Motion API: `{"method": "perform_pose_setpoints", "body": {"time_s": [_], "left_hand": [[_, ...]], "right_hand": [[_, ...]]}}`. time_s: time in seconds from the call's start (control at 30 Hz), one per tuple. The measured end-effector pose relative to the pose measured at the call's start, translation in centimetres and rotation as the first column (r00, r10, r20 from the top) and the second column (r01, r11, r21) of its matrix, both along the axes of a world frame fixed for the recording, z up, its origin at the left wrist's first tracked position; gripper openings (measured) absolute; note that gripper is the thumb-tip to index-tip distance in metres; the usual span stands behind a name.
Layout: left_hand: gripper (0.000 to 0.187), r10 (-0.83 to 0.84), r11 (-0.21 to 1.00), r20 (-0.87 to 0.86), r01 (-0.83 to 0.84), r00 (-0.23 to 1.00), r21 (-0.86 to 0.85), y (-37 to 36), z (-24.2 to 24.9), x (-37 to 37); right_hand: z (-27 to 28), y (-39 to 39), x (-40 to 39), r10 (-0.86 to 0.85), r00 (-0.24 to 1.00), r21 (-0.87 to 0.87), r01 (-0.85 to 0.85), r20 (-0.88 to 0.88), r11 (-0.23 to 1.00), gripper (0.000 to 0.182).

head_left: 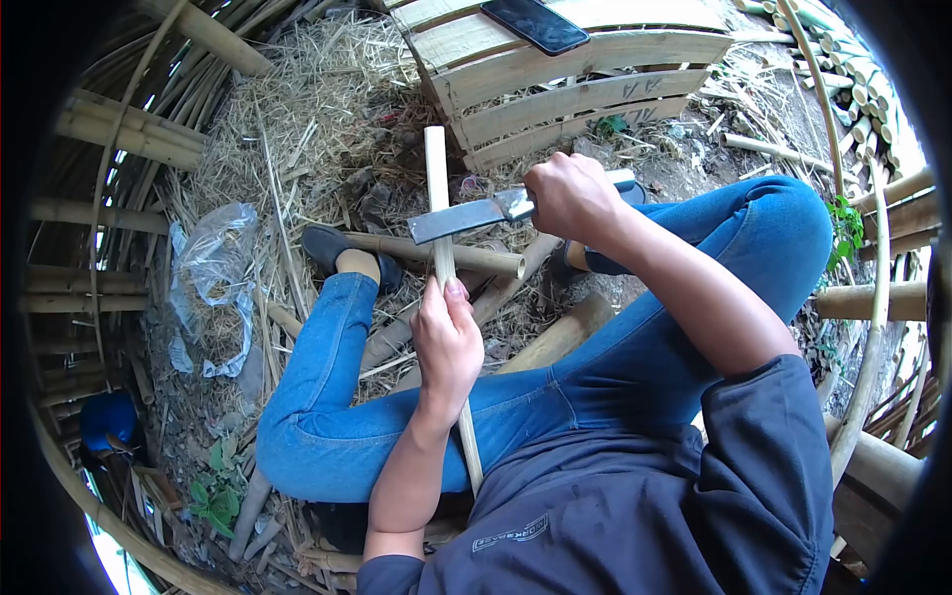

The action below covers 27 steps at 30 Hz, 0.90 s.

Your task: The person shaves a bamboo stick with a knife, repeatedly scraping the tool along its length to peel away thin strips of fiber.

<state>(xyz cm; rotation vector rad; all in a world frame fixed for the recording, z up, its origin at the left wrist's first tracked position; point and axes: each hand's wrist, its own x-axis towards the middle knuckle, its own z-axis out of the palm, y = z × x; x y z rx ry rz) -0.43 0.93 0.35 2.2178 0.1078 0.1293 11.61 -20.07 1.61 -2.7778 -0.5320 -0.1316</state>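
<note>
My left hand (448, 342) is closed round a pale bamboo strip (437, 178), which stands out above my fist and runs down past my wrist over my thigh. My right hand (575, 196) grips the handle of a knife (461, 220) with a broad, blunt-ended grey blade. The blade lies across the strip, above my left thumb, and appears to touch it. The handle's pale end shows beyond my right fist. Behind the strip, a round bamboo pole (446, 254) lies on the ground between my feet.
A slatted wooden crate (585, 74) stands ahead with a phone (535, 25) on top. Clear plastic (218, 288) lies on straw at the left. Cut bamboo (861, 94) is piled at far right. Bamboo rails (878, 300) border both sides. My bent legs (327, 436) frame the work area.
</note>
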Motion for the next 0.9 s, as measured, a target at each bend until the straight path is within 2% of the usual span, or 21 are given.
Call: {"method": "perform_pose_setpoints", "body": {"time_s": [0.13,0.23,0.47,0.57,0.6,0.7,0.8,0.9], "left_hand": [[0.030,-0.012,1.000,0.047,0.011,0.999,0.019,-0.1,0.1,-0.2],[0.030,-0.054,0.999,0.064,0.053,0.997,0.013,-1.0,0.5,-0.9],[0.028,-0.058,0.998,0.101,0.056,0.993,0.017,-1.2,0.0,-0.8],[0.026,-0.095,0.995,0.039,0.095,0.995,0.025,-1.6,0.9,-1.6],[0.031,-0.137,0.989,0.058,0.134,0.989,0.058,-1.8,0.6,-2.0],[0.029,-0.131,0.990,0.058,0.133,0.990,-0.036,-2.2,0.1,-1.6],[0.028,-0.105,0.986,0.035,0.109,0.994,-0.128,-0.9,0.0,-0.9],[0.027,-0.033,0.983,-0.020,0.029,0.999,-0.182,0.3,0.0,-0.1]], "right_hand": [[0.4,-0.3,0.6,-0.006,0.999,0.027,0.005,0.042,1.000,0.012],[0.7,-1.7,1.9,-0.100,0.985,0.035,0.097,0.138,0.995,0.012],[0.6,-2.1,2.4,-0.137,0.989,0.020,0.137,0.058,0.990,0.012],[1.2,-3.2,3.1,-0.216,0.971,0.059,0.211,0.106,0.976,0.012],[1.9,-3.8,3.2,-0.236,0.967,-0.005,0.238,0.096,0.971,0.012],[1.4,-4.4,3.2,-0.245,0.966,-0.019,0.247,0.078,0.969,0.016],[1.6,-3.5,2.8,-0.297,0.952,0.092,0.290,0.073,0.953,0.018],[3.2,-3.0,1.8,-0.236,0.969,0.108,0.228,0.071,0.968,0.018]]}}
